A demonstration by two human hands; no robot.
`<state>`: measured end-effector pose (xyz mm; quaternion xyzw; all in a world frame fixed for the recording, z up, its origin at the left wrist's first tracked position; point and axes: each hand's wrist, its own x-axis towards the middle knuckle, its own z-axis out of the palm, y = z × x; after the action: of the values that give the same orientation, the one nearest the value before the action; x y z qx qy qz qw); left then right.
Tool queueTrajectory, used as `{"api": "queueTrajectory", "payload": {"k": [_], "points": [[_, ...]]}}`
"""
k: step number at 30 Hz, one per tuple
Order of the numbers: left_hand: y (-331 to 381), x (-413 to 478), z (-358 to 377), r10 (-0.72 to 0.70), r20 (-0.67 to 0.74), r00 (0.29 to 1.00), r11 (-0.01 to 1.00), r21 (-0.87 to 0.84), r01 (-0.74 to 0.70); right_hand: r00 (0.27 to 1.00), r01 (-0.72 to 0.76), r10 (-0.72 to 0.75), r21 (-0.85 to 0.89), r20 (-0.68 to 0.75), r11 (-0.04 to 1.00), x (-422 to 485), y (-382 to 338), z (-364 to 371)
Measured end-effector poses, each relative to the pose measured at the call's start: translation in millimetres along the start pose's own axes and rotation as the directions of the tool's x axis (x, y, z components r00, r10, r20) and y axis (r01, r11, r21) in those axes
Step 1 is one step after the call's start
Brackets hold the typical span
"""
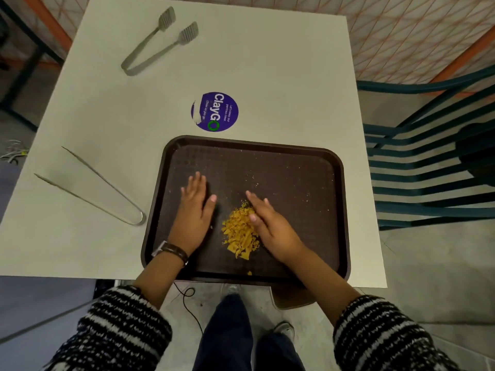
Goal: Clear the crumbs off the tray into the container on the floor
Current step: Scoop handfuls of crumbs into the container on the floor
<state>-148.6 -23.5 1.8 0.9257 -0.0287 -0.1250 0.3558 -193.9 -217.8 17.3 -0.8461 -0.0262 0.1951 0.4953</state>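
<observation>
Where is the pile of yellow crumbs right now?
In the head view, the pile of yellow crumbs lies on the dark brown plastic tray, near its front middle, between the left hand and the right hand, which touches its right edge.

A round purple sticker (pixel 214 111) on the table (pixel 281 76) reads "ClayGo", with smaller lines "Let's keep our pantries clean." and "Clean as you go".

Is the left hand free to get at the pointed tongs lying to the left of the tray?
Probably yes: the left hand rests flat and empty on the tray, and nothing lies between it and the pointed tongs.
</observation>
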Motion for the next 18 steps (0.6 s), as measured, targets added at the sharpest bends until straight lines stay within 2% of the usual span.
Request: {"api": "queueTrajectory", "payload": {"k": [3, 6, 9, 13, 16, 18], "points": [[-8.6, 19.2, 3.2, -0.086, 0.006, 0.996, 0.983, 0.164, 0.084, 0.972, -0.035, 0.028, -0.026, -0.232, 0.999, 15.7, 8.0, -21.1], [1.8, 29.0, 18.3, -0.009, 0.045, 0.999, 0.961, 0.277, -0.003, 0.952, -0.16, 0.092, -0.219, -0.292, 0.962, 46.0, 26.0, -46.4], [19.9, 22.8, 35.7, 0.132, 0.182, 0.974, 0.958, 0.23, -0.173, 0.972, -0.171, 0.094, -0.367, -0.217, 0.914, 69.4, 35.1, -51.0], [26.7, 1.0, 40.1, 0.293, 0.312, 0.904, 0.947, 0.032, -0.318, 0.998, 0.057, -0.066, -0.397, -0.008, 0.916, 75.2, 24.2, -32.0], [22.8, -16.0, 25.2, 0.307, 0.253, 0.918, 0.952, -0.094, -0.293, 0.977, 0.178, -0.135, -0.285, 0.166, 0.942, 56.7, 16.1, -16.3], [15.4, -23.2, 10.5, 0.249, 0.128, 0.96, 0.962, -0.148, -0.23, 0.979, 0.109, -0.089, -0.101, 0.183, 0.989, 38.4, 14.6, -13.0]]}}
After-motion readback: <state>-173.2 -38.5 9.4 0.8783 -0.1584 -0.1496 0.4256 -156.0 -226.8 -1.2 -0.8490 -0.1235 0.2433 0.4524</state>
